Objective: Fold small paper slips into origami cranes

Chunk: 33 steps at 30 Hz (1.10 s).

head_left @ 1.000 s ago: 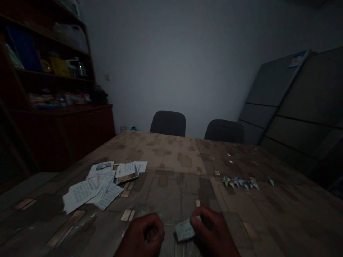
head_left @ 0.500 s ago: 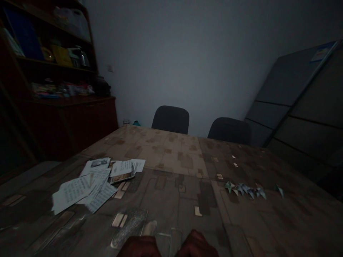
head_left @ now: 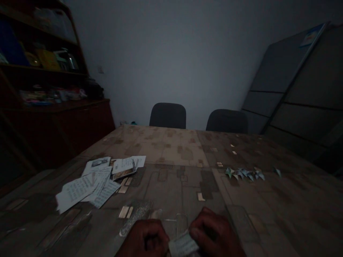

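Note:
A small piece of printed paper (head_left: 183,245) is held between my two hands at the near edge of the view. My left hand (head_left: 146,237) pinches its left side, the fingers curled in. On the right side, the thumb and fingers of my right hand (head_left: 214,230) close on it. Farther left on the table lies a loose pile of printed paper sheets (head_left: 80,189), some with pictures. A row of several small folded paper shapes (head_left: 245,174) stands to the right, with one more folded paper piece (head_left: 277,172) a little apart.
The table (head_left: 171,150) has a patterned brown cover. Two dark chairs (head_left: 168,115) stand behind it against the wall. A wooden cabinet (head_left: 80,121) with filled shelves is at the left, and a tall grey cabinet or fridge (head_left: 268,78) at the right.
Both hands have come farther up into view, and the paper between them now shows. The whole view has shifted slightly; the paper pile and the folded shapes look undisturbed.

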Each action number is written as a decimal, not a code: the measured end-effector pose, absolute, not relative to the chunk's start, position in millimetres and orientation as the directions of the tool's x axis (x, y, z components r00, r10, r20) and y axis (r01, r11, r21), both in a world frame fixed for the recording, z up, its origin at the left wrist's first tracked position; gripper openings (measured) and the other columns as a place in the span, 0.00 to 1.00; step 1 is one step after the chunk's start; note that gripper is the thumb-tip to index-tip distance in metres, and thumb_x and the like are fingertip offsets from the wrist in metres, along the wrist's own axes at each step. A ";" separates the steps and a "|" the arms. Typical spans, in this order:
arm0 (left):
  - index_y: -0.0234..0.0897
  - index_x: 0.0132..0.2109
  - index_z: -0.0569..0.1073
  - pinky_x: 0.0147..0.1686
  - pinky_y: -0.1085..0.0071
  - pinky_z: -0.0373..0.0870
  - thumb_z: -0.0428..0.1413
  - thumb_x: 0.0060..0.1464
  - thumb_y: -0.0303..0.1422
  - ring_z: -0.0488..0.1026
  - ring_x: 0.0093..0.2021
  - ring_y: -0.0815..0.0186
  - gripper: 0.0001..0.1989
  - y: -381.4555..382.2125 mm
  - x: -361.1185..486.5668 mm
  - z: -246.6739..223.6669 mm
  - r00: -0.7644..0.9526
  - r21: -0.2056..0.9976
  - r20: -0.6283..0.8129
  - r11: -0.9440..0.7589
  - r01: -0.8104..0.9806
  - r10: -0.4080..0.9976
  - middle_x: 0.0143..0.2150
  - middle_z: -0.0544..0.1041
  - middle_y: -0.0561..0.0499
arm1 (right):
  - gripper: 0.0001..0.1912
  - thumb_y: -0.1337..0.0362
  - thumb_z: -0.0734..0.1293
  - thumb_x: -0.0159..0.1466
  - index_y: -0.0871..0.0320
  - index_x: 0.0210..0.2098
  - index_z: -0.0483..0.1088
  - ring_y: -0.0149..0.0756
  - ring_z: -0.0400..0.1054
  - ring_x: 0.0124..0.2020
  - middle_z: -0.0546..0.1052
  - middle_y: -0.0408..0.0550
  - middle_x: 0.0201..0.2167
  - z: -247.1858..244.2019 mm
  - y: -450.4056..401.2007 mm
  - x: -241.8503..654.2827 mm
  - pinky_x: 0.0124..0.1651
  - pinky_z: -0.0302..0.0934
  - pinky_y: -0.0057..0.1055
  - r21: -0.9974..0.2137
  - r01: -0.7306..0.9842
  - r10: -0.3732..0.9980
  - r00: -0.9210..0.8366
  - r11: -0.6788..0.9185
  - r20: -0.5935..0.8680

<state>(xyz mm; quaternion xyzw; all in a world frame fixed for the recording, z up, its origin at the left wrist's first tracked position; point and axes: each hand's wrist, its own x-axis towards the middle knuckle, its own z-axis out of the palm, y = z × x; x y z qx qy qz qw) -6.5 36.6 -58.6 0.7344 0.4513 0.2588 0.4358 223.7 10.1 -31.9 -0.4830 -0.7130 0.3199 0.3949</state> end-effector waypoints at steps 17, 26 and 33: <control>0.35 0.35 0.78 0.24 0.76 0.63 0.68 0.43 0.35 0.70 0.23 0.70 0.12 26.6 6.8 -43.7 0.370 0.996 -0.025 0.053 -0.067 0.929 0.23 0.75 0.55 | 0.15 0.57 0.65 0.62 0.59 0.24 0.71 0.33 0.63 0.25 0.68 0.41 0.20 -17.6 0.7 205.6 0.30 0.54 0.28 -0.959 0.272 0.989 -0.141 0.078 0.040; 0.36 0.34 0.69 0.17 0.81 0.64 0.72 0.40 0.44 0.70 0.16 0.74 0.24 30.1 9.3 -50.4 0.391 0.849 -0.179 0.343 -0.403 0.903 0.18 0.75 0.58 | 0.30 0.40 0.68 0.59 0.60 0.46 0.69 0.32 0.62 0.24 0.68 0.41 0.23 -41.8 3.6 198.9 0.30 0.57 0.28 -0.997 -0.065 0.967 -0.249 0.037 0.052; 0.35 0.33 0.70 0.17 0.81 0.66 0.71 0.41 0.45 0.73 0.15 0.72 0.23 25.9 13.3 -57.2 0.440 0.843 -0.140 0.340 -0.418 0.887 0.19 0.78 0.54 | 0.29 0.40 0.69 0.57 0.60 0.43 0.71 0.31 0.62 0.24 0.69 0.42 0.24 -45.2 2.5 193.6 0.28 0.56 0.26 -0.996 -0.081 0.959 -0.277 0.028 0.049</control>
